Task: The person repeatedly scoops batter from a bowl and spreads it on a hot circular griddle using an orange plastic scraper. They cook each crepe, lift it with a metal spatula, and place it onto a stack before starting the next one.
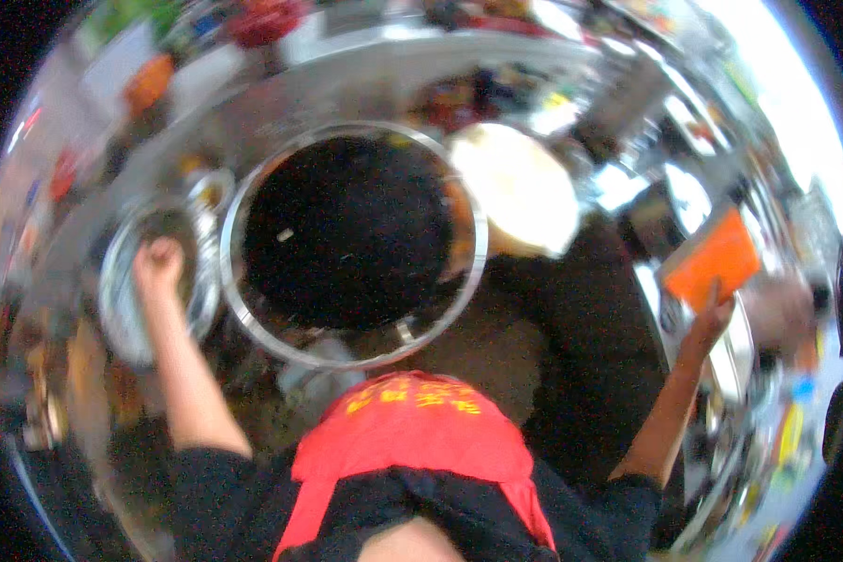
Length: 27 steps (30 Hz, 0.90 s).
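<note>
My left hand is closed over a round metal basin at the left; blur hides whether anything is in its fingers. On the right, my right hand holds a flat orange object, possibly a sponge or a cloth, by its lower edge. Between my hands and ahead of my red apron lies a large round vessel with a dark inside and a shiny metal rim. Behind its right edge is a bright, pale round board or lid.
A small metal bowl stands between the basin and the large vessel. White trays or dishes and a cluttered counter run along the right. Blurred containers and a red item line the far side.
</note>
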Each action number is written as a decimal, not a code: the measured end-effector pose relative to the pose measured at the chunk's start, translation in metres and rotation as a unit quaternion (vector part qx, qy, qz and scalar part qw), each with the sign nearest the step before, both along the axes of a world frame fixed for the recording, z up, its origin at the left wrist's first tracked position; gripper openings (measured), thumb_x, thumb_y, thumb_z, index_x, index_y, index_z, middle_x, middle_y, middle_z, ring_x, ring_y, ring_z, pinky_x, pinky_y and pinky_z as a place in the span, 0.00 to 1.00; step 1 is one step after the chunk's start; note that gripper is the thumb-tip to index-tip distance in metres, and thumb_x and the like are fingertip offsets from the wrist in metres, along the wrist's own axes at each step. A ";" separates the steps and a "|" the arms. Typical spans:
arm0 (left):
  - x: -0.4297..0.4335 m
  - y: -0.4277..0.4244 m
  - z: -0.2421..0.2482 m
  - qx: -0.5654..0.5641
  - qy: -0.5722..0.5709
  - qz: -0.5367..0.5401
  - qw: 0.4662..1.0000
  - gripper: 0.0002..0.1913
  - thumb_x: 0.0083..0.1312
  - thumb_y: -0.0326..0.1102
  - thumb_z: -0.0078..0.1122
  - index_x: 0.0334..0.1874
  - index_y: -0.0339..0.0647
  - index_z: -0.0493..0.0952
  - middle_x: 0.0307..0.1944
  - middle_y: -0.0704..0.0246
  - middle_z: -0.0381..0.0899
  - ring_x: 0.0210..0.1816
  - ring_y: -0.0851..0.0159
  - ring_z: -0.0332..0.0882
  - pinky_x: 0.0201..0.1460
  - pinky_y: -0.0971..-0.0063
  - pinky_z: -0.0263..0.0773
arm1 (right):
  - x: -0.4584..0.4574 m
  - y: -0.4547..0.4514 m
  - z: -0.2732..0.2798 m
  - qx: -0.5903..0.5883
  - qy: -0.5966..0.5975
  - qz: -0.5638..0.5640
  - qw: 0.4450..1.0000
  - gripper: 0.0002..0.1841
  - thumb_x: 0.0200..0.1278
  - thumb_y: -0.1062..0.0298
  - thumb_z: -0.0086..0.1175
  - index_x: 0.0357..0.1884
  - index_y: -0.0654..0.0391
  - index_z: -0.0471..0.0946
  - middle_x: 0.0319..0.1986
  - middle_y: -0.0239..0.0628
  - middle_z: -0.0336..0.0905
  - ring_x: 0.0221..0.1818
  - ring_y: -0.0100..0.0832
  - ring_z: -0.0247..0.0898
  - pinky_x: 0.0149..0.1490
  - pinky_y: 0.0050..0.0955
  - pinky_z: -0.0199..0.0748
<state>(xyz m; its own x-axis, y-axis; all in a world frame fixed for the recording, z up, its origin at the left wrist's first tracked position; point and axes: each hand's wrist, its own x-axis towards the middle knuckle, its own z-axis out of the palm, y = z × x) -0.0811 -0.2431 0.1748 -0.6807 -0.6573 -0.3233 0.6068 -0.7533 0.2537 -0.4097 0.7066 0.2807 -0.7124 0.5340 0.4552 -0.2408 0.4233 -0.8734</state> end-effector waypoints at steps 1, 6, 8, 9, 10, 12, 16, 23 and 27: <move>-0.015 0.017 0.008 0.020 -0.029 0.017 0.999 0.16 0.72 0.42 0.42 0.26 0.42 0.63 0.18 0.70 0.61 0.21 0.65 0.62 0.28 0.70 0.64 | 0.002 -0.056 -0.013 0.090 0.005 0.096 0.991 0.15 0.61 0.63 0.60 0.45 0.61 0.75 0.34 0.45 0.78 0.40 0.38 0.77 0.46 0.31 0.77; -0.013 0.022 0.033 0.108 -0.043 0.112 0.987 0.12 0.72 0.37 0.44 0.47 0.37 0.74 0.38 0.56 0.77 0.40 0.53 0.77 0.45 0.60 0.80 | 0.057 -0.374 -0.053 0.499 -0.068 0.328 0.799 0.04 0.65 0.66 0.49 0.36 0.54 0.74 0.29 0.33 0.76 0.34 0.33 0.73 0.39 0.30 0.72; 0.001 0.025 0.029 0.087 0.006 0.147 0.985 0.12 0.72 0.35 0.44 0.48 0.36 0.74 0.40 0.55 0.78 0.42 0.52 0.78 0.47 0.58 0.81 | 0.065 -0.448 -0.101 0.697 -0.012 0.331 0.636 0.06 0.66 0.64 0.43 0.33 0.51 0.71 0.27 0.33 0.72 0.33 0.32 0.70 0.36 0.30 0.69; 0.010 0.030 0.038 0.075 0.001 0.183 0.980 0.12 0.71 0.34 0.44 0.47 0.34 0.74 0.39 0.55 0.78 0.40 0.53 0.78 0.45 0.60 0.82 | 0.116 -0.491 -0.075 0.684 -0.025 0.397 0.612 0.05 0.64 0.65 0.44 0.35 0.50 0.71 0.30 0.34 0.73 0.34 0.32 0.70 0.37 0.32 0.69; 0.015 0.033 0.045 0.100 0.024 0.191 0.976 0.11 0.71 0.32 0.44 0.46 0.33 0.73 0.37 0.56 0.77 0.38 0.54 0.78 0.42 0.63 0.82 | 0.156 -0.507 -0.070 0.704 0.123 0.401 0.574 0.06 0.61 0.65 0.46 0.38 0.52 0.72 0.30 0.37 0.74 0.34 0.35 0.71 0.39 0.36 0.69; 0.033 0.039 0.042 0.160 0.048 0.188 0.968 0.09 0.71 0.29 0.44 0.42 0.30 0.71 0.33 0.58 0.75 0.32 0.57 0.77 0.35 0.69 0.81 | 0.211 -0.509 -0.066 0.637 0.329 0.496 0.490 0.10 0.58 0.66 0.47 0.42 0.53 0.72 0.34 0.39 0.75 0.36 0.35 0.72 0.40 0.39 0.70; 0.062 0.091 0.047 0.130 -0.068 0.022 0.989 0.04 0.67 0.27 0.44 0.36 0.32 0.66 0.26 0.59 0.71 0.27 0.62 0.74 0.24 0.73 0.74 | 0.212 -0.513 -0.030 0.423 0.157 0.762 0.465 0.15 0.53 0.69 0.54 0.44 0.58 0.75 0.27 0.42 0.76 0.28 0.43 0.73 0.36 0.40 0.71; 0.140 0.123 0.108 -0.393 -0.644 -0.091 0.650 0.08 0.68 0.31 0.43 0.42 0.34 0.69 0.21 0.70 0.70 0.17 0.71 0.68 0.19 0.76 0.67 | 0.126 -0.475 -0.016 0.288 -0.013 0.624 0.726 0.14 0.57 0.74 0.60 0.45 0.63 0.76 0.34 0.49 0.79 0.35 0.45 0.78 0.41 0.35 0.75; 0.142 0.083 0.100 -0.497 -0.785 -0.166 0.330 0.09 0.67 0.32 0.46 0.37 0.34 0.75 0.22 0.61 0.78 0.19 0.61 0.76 0.22 0.66 0.70 | 0.107 -0.440 -0.032 0.324 -0.087 0.570 0.750 0.15 0.59 0.71 0.60 0.47 0.62 0.75 0.36 0.47 0.81 0.36 0.42 0.79 0.42 0.33 0.76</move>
